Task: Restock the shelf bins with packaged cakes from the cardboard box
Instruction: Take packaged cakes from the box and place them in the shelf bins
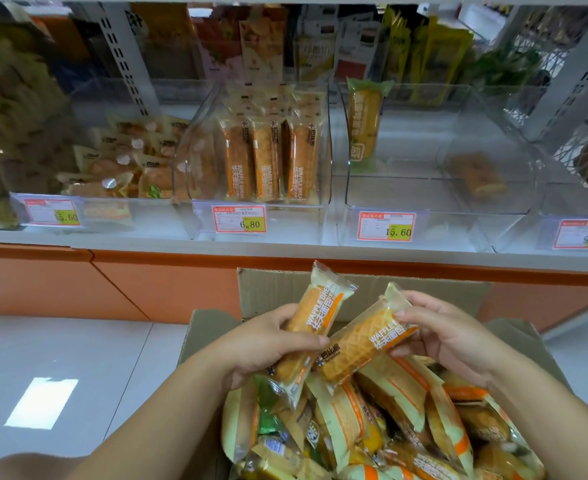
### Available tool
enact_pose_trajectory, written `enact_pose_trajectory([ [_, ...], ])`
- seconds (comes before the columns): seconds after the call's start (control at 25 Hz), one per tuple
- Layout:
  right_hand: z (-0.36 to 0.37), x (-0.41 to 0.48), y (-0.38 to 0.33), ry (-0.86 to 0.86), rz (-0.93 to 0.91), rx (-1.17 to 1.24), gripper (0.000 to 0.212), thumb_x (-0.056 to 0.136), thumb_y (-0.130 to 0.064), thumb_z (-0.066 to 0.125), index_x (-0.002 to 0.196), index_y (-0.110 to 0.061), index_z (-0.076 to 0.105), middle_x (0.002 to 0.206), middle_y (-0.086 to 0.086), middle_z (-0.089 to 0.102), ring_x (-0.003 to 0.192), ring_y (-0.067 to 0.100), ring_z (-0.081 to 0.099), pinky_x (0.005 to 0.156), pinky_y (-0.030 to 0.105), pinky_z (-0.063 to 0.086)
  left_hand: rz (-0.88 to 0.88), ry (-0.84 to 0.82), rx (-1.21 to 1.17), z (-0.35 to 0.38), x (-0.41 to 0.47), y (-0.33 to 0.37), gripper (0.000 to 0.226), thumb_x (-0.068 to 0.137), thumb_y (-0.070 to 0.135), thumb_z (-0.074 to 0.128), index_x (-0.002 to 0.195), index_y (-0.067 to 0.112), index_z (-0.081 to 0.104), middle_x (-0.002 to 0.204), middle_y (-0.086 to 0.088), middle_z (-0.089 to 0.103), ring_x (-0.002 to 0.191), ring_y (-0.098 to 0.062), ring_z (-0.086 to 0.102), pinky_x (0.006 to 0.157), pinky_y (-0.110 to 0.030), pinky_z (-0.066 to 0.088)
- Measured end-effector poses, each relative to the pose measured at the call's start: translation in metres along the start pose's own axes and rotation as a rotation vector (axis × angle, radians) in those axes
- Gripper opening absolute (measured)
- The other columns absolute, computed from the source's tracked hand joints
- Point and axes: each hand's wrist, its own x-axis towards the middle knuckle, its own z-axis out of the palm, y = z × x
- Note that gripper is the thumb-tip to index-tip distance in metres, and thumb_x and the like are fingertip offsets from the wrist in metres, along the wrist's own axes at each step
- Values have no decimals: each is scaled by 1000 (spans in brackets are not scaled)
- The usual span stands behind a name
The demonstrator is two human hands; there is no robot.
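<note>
The left hand (268,344) and right hand (448,336) are each gripping a waffle cake (315,318) above the cardboard box (278,289), which is holding many more; the waffle bin (327,150) is standing part-filled.

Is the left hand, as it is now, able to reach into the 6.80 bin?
Probably yes. The left hand holds only a pack, the bin is open on top, and nothing stands between them. Space shows left of its three packs.
</note>
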Motion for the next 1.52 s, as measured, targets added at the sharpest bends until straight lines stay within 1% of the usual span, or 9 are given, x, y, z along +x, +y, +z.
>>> enact_pose_trajectory([
  [0.16, 2, -8, -9, -41, 37, 49, 90, 34, -25, 96, 111, 2, 58, 100, 26, 68, 80, 30, 70, 62, 35, 60, 43, 42, -50, -10, -14, 5, 43, 84, 27, 74, 124, 28, 57, 105, -6, 75, 99, -31, 71, 81, -35, 59],
  [0.32, 17, -15, -24, -103, 143, -26, 47, 71, 7, 74, 114, -9, 61, 82, 15, 69, 64, 26, 69, 69, 47, 59, 89, 81, -111, -19, -29, 4, 40, 83, 23, 75, 121, 23, 60, 106, -11, 74, 93, -28, 71, 82, -38, 59],
  [0.52, 44, -14, -41, -148, 227, -276, 68, 54, -27, 89, 114, -11, 60, 103, 25, 70, 84, 40, 68, 56, 34, 57, 135, 123, -116, -29, -52, 13, 35, 85, 20, 72, 118, 20, 61, 104, -12, 74, 87, -27, 70, 72, -33, 58],
  [0.72, 63, -15, -67, 86, -37, -286, 53, 47, -39, 91, 90, -16, 71, 64, 7, 64, 53, 23, 44, 53, 29, 24, 248, 308, 13, -69, -79, 41, 31, 85, 31, 72, 114, 24, 63, 98, -6, 75, 88, -24, 72, 73, -34, 54],
  [0.84, 81, -13, -83, 120, -87, -49, 49, 51, -26, 86, 91, -3, 69, 76, 11, 71, 50, 17, 60, 43, 18, 39, 305, 474, 27, -94, -88, 51, 28, 86, 36, 71, 111, 28, 63, 93, -2, 76, 86, -22, 73, 76, -34, 53],
  [0.96, 116, -3, -103, -38, -93, 50, 75, 29, -36, 99, 95, -11, 75, 96, 19, 73, 69, 24, 70, 52, 26, 54, 335, 559, 7, -105, -87, 54, 32, 83, 42, 72, 112, 34, 62, 93, 4, 75, 85, -16, 73, 78, -35, 57],
  [1.2, 171, 59, -160, 226, -389, -210, 36, 84, -23, 71, 119, -23, 67, 104, -4, 74, 92, 13, 71, 76, 27, 55, 374, 621, 60, -117, -76, 57, 30, 82, 44, 72, 109, 44, 60, 85, 8, 71, 78, -12, 70, 54, -24, 51],
  [1.36, 189, 120, -164, 452, -463, -292, 52, 82, -27, 75, 131, -18, 59, 120, -7, 65, 103, 13, 64, 90, 31, 52, 455, 681, 63, -120, -68, 62, 24, 85, 41, 70, 104, 48, 57, 86, 15, 69, 73, 1, 66, 59, -18, 49],
  [1.52, 195, 167, -157, 361, -299, -749, 60, 75, -32, 81, 128, -18, 57, 120, 0, 67, 100, 17, 66, 85, 33, 53, 505, 700, -6, -129, -60, 65, 26, 85, 41, 70, 105, 49, 55, 89, 25, 68, 84, 0, 68, 79, -29, 56],
])
